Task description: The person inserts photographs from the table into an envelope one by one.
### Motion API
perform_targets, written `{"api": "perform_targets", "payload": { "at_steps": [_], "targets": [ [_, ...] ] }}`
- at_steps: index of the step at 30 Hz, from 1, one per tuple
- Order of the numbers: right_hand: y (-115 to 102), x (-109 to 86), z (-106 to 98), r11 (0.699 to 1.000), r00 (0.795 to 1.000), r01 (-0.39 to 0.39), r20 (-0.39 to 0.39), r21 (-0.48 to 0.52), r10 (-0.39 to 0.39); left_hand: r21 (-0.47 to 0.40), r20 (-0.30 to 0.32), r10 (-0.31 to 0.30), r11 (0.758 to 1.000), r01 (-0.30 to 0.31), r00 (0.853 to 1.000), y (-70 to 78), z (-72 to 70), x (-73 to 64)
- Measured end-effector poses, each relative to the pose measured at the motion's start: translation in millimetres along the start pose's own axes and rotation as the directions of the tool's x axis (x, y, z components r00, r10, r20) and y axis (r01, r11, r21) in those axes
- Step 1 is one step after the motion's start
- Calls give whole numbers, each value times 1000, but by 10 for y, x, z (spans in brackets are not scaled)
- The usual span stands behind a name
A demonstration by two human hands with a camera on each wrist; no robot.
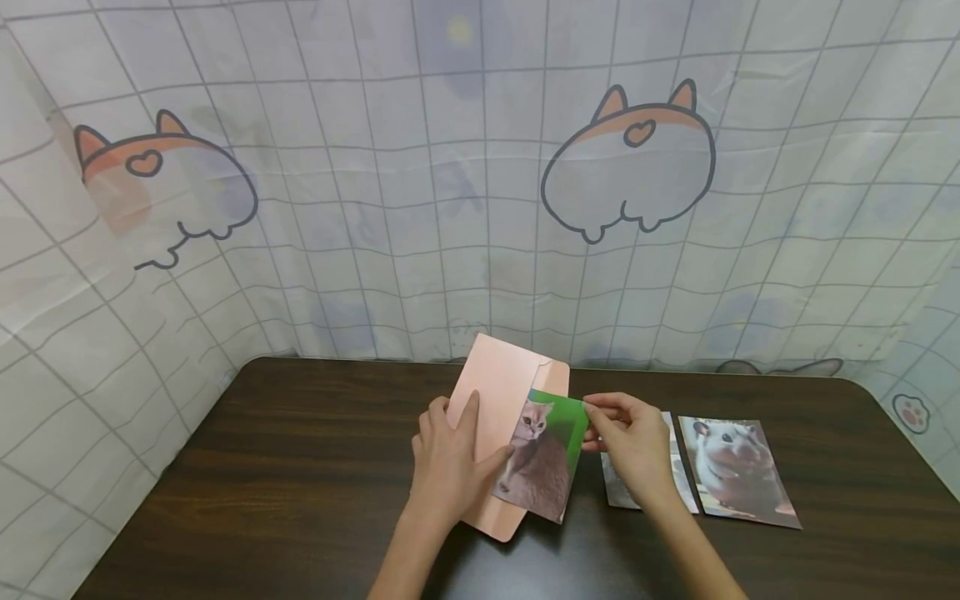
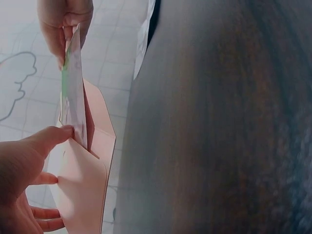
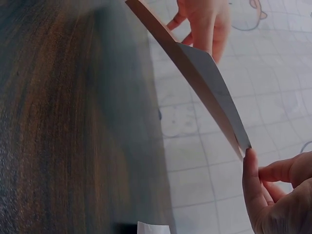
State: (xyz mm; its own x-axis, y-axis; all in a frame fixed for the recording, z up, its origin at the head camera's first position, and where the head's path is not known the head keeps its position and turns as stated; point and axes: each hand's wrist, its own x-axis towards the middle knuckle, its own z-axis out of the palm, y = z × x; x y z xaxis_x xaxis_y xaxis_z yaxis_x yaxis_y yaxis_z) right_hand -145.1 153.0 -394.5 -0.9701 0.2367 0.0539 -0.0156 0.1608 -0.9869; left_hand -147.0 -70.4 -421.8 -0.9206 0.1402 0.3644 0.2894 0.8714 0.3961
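A pink envelope [image 1: 491,392] is held at a tilt over the table by my left hand [image 1: 446,458], its fingers spread along the left side and its thumb reaching to the mouth. Partway out of that mouth sticks a photo card [image 1: 546,471] of a grey cat on green. My right hand [image 1: 633,442] pinches the card's upper right corner between thumb and fingers. In the left wrist view the card [image 2: 73,97] stands inside the open envelope [image 2: 80,190], the left thumb against it. From the right wrist, the card's plain back [image 3: 217,80] shows beside the flap.
A hamster photo card [image 1: 738,467] lies on the dark wooden table [image 1: 300,467] at the right. Beside it another card [image 1: 618,487] is partly covered by the right forearm. A gridded curtain [image 1: 375,208] with cartoon drawings hangs behind the table's far edge.
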Motion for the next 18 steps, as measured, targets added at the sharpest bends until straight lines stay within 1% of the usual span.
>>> {"api": "perform_targets", "payload": {
  "at_steps": [9, 14, 18],
  "targets": [
    [3, -14, 27, 1000, 1000, 2, -12, 8, -2, -46, 32, -14, 999, 16, 999, 27, -10, -5],
    [-3, -21, 39, 1000, 1000, 1, -28, 15, 0, -56, 30, -2, 998, 3, 1000, 25, -4, -6],
    [-4, -25, 58, 1000, 999, 14, -43, 28, -13, -64, 25, 13, 998, -11, 1000, 20, 1, -4]
  ]
}}
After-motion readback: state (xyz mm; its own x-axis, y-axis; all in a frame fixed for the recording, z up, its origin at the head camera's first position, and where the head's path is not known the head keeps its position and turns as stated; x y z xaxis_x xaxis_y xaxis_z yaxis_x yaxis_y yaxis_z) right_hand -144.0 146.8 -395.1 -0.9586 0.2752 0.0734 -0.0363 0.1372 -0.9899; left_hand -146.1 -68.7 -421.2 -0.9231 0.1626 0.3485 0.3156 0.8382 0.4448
